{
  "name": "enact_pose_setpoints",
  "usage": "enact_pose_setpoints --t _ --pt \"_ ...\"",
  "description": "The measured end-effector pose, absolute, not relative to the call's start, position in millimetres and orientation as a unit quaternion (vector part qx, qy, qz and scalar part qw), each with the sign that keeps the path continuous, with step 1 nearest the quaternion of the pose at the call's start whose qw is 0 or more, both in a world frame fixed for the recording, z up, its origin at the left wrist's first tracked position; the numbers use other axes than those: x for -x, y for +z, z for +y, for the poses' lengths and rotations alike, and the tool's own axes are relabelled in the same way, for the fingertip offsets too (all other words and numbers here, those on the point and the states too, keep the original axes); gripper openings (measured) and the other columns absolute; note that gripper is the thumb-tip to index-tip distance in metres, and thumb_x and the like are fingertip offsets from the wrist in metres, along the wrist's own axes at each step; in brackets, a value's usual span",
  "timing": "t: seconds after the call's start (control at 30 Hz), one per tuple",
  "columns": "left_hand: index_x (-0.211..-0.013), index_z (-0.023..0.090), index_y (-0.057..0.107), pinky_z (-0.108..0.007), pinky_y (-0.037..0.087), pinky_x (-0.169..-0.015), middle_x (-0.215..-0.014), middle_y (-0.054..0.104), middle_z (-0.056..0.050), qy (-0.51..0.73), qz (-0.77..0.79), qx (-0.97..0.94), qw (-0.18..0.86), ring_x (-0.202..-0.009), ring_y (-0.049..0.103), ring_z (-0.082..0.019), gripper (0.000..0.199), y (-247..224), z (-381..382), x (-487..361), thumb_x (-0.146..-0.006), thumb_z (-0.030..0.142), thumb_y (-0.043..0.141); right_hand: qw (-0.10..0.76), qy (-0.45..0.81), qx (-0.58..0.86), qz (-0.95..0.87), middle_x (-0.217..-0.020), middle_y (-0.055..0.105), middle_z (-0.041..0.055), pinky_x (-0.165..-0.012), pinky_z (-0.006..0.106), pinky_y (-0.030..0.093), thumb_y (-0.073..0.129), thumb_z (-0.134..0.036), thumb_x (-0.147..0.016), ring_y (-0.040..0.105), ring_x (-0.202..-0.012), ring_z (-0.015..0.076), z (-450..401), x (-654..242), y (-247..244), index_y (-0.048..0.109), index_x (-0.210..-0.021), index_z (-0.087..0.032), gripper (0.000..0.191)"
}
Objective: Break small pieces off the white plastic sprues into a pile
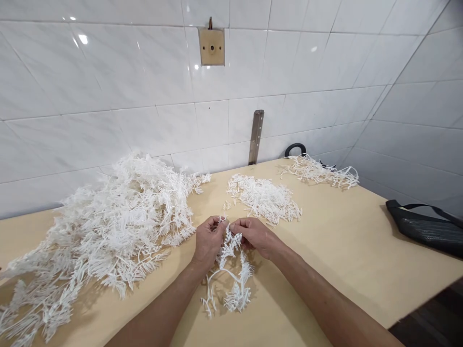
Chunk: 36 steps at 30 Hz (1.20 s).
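Between my hands, near the middle of the tan table [347, 250], hangs a branched white plastic piece [237, 284] with feathery tufts. My left hand [211, 241] pinches its upper end with thumb and fingers. Close beside it, my right hand [255, 236] is closed, its fingertips on the same piece at the top. The lower branches curve down toward the table's front. Just beyond my hands lies a pile of small loose white bits [265, 197]. A large heap of similar branched white pieces [123, 221] covers the left side.
Thin bare white stems [321, 171] lie at the back right, by a black ring-shaped handle [295, 146]. A black bag [427, 226] sits at the right edge. A metal strip [256, 137] stands against the tiled wall [144, 72].
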State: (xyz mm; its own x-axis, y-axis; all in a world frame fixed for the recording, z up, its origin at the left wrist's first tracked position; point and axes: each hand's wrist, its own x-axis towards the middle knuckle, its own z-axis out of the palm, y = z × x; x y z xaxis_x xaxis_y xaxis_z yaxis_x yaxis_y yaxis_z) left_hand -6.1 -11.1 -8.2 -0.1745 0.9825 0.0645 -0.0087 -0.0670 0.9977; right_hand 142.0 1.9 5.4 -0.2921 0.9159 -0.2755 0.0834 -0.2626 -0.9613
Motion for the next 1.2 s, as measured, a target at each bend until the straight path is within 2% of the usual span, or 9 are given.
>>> enact_pose_setpoints --t 0.17,0.33,0.43,0.57,0.67,0.77,0.93,1.07,1.2 --pt "-0.074 0.014 0.066 -0.019 0.031 -0.046 -0.053 0.05 0.005 0.562 0.519 -0.461 0.45 -0.047 0.038 -0.007 0.032 -8.5 -11.8 5.0 -0.07 0.044 0.076 0.348 0.617 0.493 -0.506 -0.05 0.046 -0.0075 -0.04 0.02 0.03 0.07 -0.041 -0.069 0.037 -0.041 0.0056 2.1 -142.0 2.8 0.057 -0.066 -0.019 0.026" --pt "-0.075 0.014 0.068 -0.02 0.034 -0.048 -0.056 0.055 0.004 0.569 0.512 -0.453 0.457 -0.049 0.041 -0.007 0.03 -5.6 -13.7 3.8 -0.068 0.042 0.076 0.348 0.612 0.49 -0.515 -0.05 0.047 -0.0066 -0.041 0.02 0.032 0.068 -0.04 -0.071 0.039 -0.042 0.0064 3.1 -142.2 -0.3 0.053 -0.062 -0.019 0.027" --pt "-0.075 0.014 0.069 -0.021 0.034 -0.048 -0.056 0.055 0.004 0.564 0.514 -0.458 0.455 -0.049 0.041 -0.008 0.029 -5.1 -14.4 4.2 -0.069 0.042 0.076 0.362 0.592 0.495 -0.523 -0.052 0.049 -0.0061 -0.041 0.021 0.032 0.065 -0.036 -0.072 0.041 -0.042 0.007 3.4 -141.8 -1.8 0.054 -0.064 -0.019 0.022" --pt "-0.076 0.016 0.065 -0.021 0.033 -0.047 -0.052 0.051 0.005 0.556 0.514 -0.472 0.451 -0.046 0.039 -0.008 0.028 -4.1 -15.6 5.3 -0.074 0.043 0.072 0.389 0.502 0.513 -0.577 -0.061 0.056 -0.0039 -0.046 0.023 0.039 0.06 -0.032 -0.075 0.047 -0.045 0.0094 2.3 -140.3 -1.7 0.06 -0.072 -0.02 0.013" --pt "-0.073 0.017 0.063 -0.021 0.034 -0.048 -0.054 0.053 0.004 0.548 0.513 -0.492 0.442 -0.047 0.041 -0.008 0.027 -3.1 -16.2 5.6 -0.077 0.043 0.068 0.397 0.395 0.532 -0.635 -0.068 0.062 -0.0012 -0.053 0.025 0.042 0.056 -0.029 -0.076 0.053 -0.055 0.0124 0.2 -139.6 0.8 0.062 -0.075 -0.019 0.011" --pt "-0.069 0.017 0.059 -0.021 0.034 -0.049 -0.054 0.052 0.004 0.541 0.519 -0.5 0.433 -0.047 0.042 -0.009 0.024 -4.2 -15.3 5.9 -0.078 0.04 0.065 0.4 0.34 0.525 -0.67 -0.07 0.064 0.0 -0.06 0.026 0.043 0.054 -0.026 -0.078 0.056 -0.063 0.0144 -2.0 -139.7 3.3 0.062 -0.075 -0.019 0.01" --pt "-0.065 0.019 0.05 -0.02 0.033 -0.049 -0.051 0.045 0.007 0.533 0.527 -0.507 0.426 -0.047 0.039 -0.008 0.025 -7.5 -12.5 8.6 -0.078 0.034 0.064 0.408 0.345 0.489 -0.689 -0.072 0.064 0.0001 -0.062 0.026 0.044 0.054 -0.025 -0.08 0.057 -0.066 0.0143 -3.3 -140.6 4.0 0.061 -0.077 -0.019 0.01" --pt "-0.071 0.017 0.056 -0.021 0.034 -0.051 -0.056 0.05 0.005 0.513 0.514 -0.527 0.442 -0.05 0.042 -0.009 0.023 -4.8 -12.9 11.0 -0.08 0.038 0.063 0.415 0.358 0.472 -0.691 -0.072 0.064 -0.0007 -0.062 0.026 0.046 0.053 -0.025 -0.081 0.057 -0.065 0.0139 -1.8 -142.0 0.5 0.063 -0.08 -0.019 0.011" --pt "-0.066 0.017 0.056 -0.022 0.033 -0.052 -0.055 0.049 0.003 0.5 0.522 -0.545 0.423 -0.053 0.043 -0.011 0.03 -1.5 -14.6 10.8 -0.08 0.042 0.061 0.416 0.331 0.483 -0.696 -0.071 0.065 -0.0008 -0.059 0.025 0.045 0.054 -0.024 -0.081 0.057 -0.063 0.0135 -0.1 -143.3 -2.2 0.063 -0.08 -0.019 0.011"
